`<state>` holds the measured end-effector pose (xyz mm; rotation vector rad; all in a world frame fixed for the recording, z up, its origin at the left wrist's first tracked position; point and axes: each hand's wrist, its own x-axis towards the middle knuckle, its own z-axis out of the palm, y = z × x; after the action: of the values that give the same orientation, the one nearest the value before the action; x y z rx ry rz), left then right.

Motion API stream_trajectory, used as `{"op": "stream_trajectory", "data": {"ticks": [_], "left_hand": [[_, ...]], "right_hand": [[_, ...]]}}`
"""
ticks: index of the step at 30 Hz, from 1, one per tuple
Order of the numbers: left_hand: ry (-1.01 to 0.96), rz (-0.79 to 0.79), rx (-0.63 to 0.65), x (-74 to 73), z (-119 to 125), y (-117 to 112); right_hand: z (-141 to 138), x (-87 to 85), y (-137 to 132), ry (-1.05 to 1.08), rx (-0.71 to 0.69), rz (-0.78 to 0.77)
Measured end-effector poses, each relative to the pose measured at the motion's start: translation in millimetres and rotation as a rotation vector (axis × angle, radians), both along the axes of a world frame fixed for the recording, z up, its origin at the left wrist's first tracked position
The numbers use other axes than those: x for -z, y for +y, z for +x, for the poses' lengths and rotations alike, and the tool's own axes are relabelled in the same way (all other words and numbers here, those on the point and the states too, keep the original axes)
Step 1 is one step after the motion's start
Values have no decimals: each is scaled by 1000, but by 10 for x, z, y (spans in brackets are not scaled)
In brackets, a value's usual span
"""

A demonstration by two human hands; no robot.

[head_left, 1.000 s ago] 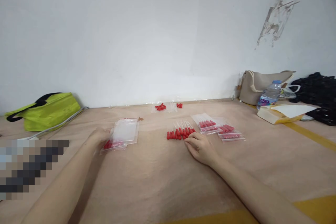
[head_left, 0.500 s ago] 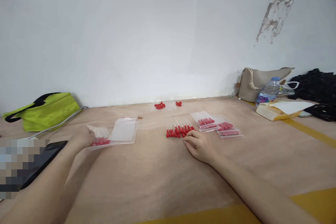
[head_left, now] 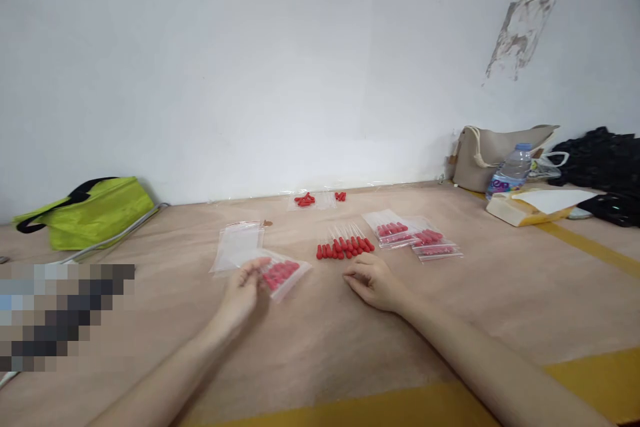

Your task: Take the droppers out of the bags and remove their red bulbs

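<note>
My left hand [head_left: 245,287] is closed on the edge of a clear zip bag [head_left: 287,280] holding several red-bulbed droppers. The bag is tilted above the table, its zip edge towards the right. Behind it lies a stack of flat clear zip bags [head_left: 235,243], partly covered by the held one. In the middle, a row of loose droppers [head_left: 345,248] has red bulbs facing me and thin clear tubes pointing away. Just in front of that row rests my right hand [head_left: 374,282], fingers curled together, with nothing seen in them. Filled zip bags [head_left: 393,230] overlap to its right.
Small red pieces [head_left: 305,200] in clear plastic lie by the wall. A lime-green bag [head_left: 100,213] stands at the left, near a blurred-out patch. At the right are a beige bag [head_left: 473,170], a water bottle [head_left: 513,170], an open box [head_left: 510,210] and black material [head_left: 595,157].
My left hand has moved right with the filled bag, from left of the flat bags to in front of them. My right hand has shifted slightly down, away from the loose droppers.
</note>
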<state>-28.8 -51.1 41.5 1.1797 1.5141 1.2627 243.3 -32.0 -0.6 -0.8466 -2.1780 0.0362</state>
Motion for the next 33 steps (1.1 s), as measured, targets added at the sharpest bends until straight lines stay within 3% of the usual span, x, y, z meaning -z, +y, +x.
{"op": "stream_trajectory", "data": {"ticks": [3,6,8,10,12,15,17,21,27,30,33], "left_hand": [[-212,-93,112,162,327,-140],[-241,-176,226,112,359,-291],[-105,-331,423,2,277,-370],[161,-460,669,-120,186,-407],[463,-328,787,-208,136,-379],[763,216,776,-221,159,-218],[834,443,836,-154,208,-82],[817,528,898,29,282,62],[889,545,774,145,326,50],[995,690,758,163,365,160],[1079,836,861,161,422,299]], "right_hand": [[-8,-13,-18,-42,-13,-7],[-17,-18,-29,-54,-38,-39],[-28,-18,-35,-49,-62,-74],[-43,-17,-41,-39,-68,-106],[-61,-19,-47,-30,-55,-137],[-91,-29,-62,-24,-61,-185],[-112,-39,-77,-17,-80,-196],[-145,-50,-100,1,-117,-168],[-182,-4,-62,49,-137,-98],[-200,44,-19,47,-151,-29],[-211,75,5,48,-170,30]]}}
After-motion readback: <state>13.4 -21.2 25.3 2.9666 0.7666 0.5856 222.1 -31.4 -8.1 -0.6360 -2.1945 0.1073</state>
